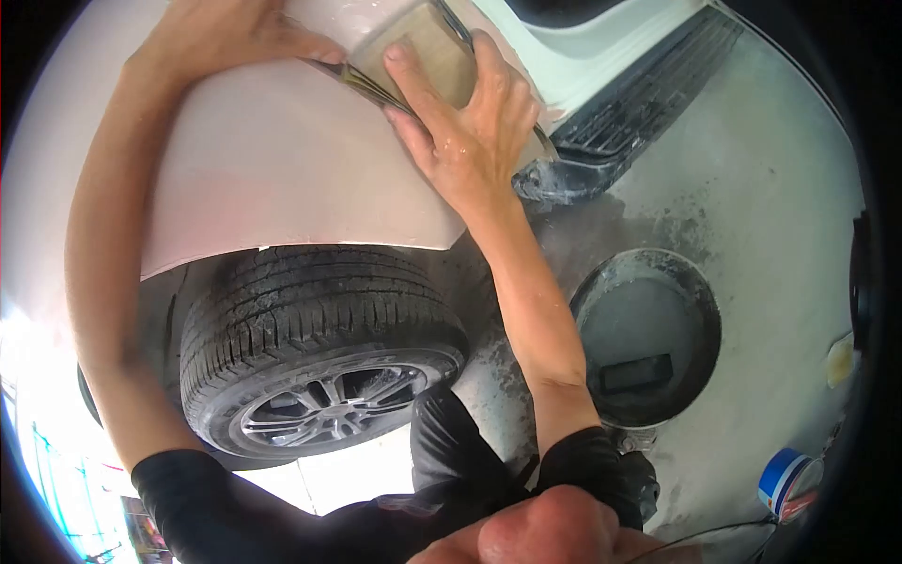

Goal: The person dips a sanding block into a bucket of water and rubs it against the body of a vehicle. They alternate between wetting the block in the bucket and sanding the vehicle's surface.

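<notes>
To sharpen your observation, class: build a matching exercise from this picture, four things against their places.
Things:
1 sanding block
2 tyre
3 bucket
4 tape roll

Places:
a on the floor, at the lower right edge
b under the right hand
c below the fender
d on the floor, right of the right forearm

Pairs: 1-b, 2-c, 3-d, 4-a

A wet grey concrete floor [770, 160], streaked with pale slurry, fills the frame from 1 to 5 o'clock. At 4 o'clock stands a round basin [700, 282] of cloudy grey water with a dark block [636, 373] sunk in it. A blue-and-white roll [785, 479] lies near 5 o'clock. Hard daylight glares at 8 o'clock.
</notes>
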Available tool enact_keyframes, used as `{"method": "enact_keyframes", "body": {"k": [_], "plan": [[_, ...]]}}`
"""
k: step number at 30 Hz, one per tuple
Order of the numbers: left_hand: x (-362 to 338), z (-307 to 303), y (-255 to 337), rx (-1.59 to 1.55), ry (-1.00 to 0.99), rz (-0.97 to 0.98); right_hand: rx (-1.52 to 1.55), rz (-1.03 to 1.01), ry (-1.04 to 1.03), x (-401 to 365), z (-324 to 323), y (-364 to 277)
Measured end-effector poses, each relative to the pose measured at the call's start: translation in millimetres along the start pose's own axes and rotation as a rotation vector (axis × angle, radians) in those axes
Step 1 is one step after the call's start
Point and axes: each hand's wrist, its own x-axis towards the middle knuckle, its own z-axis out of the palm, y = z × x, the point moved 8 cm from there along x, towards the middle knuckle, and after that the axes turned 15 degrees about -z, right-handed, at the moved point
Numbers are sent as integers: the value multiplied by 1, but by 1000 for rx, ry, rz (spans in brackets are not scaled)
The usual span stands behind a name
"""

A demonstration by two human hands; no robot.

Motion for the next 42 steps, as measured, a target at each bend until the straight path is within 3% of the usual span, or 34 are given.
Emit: {"method": "enact_keyframes", "body": {"k": [2,5,8,11,17,20,23,30,33,36,39,41,42], "plan": [[1,-2,-3,71,47,-23,59,1,-8,-6,0,6],[2,1,-8,23,46,-8,93,79,54,-100,-4,30],[0,-5,-8,29,43,-33,59,65,65,-82,-4,24],[2,2,-5,22,38,17,31,21,-15,17,2,3],[0,-4,-2,56,47,-33,66,85,55,-108,-7,29],[1,-4,-6,13,33,-31,31,60,27,-85,-4,29],[1,7,-6,-5,-2,5,36,5,-4,17,-5,17],[3,-2,-9,26,35,-31,82,140,42,-87,-7,23],[3,-6,-1,36,-8,-70,-20,-3,45,-16,-10,29],[2,-10,15,87,-79,-107,59,47,-44,26,-7,37],[5,-10,1,34,-69,-100,61,55,3,-43,-12,41],[4,-19,6,15,-77,-119,98,176,2,-111,-6,46],[4,-14,3,2,-71,-106,91,156,27,-99,-8,47]]}}
